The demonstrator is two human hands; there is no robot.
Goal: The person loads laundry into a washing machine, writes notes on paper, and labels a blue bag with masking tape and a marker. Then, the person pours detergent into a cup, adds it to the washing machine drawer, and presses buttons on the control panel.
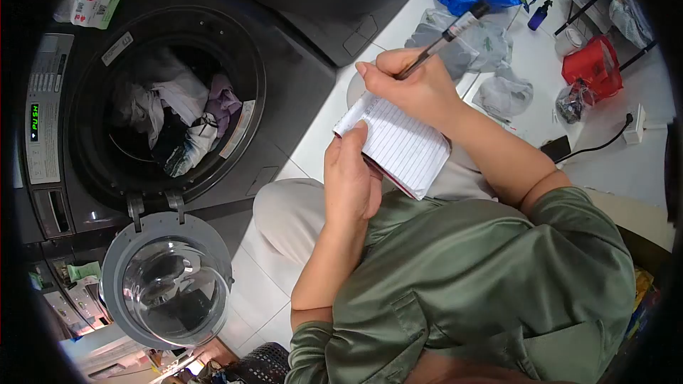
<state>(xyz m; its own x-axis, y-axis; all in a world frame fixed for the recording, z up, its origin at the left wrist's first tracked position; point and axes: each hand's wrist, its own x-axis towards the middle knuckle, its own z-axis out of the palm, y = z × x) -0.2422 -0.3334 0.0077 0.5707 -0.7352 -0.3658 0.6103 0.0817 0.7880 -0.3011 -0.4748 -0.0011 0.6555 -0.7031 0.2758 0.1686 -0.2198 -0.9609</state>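
We've got lined notepad (409,144) mid-frame, likely braced from below to steady it under clear-barrel pen (440,43). Our left hand (348,174) pinches notepad's left edge, thumb on top. Our right hand (421,87) curls snug round pen; can't tell if tip touches down.

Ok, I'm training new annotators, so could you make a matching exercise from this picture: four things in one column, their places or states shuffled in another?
Things
1. Pen
2. Notebook
3. Door
4. Clothes

Places or states
A. Swung open
B. In the right hand
C. Inside the washer
D. In the left hand

Pairs: 1-B, 2-D, 3-A, 4-C
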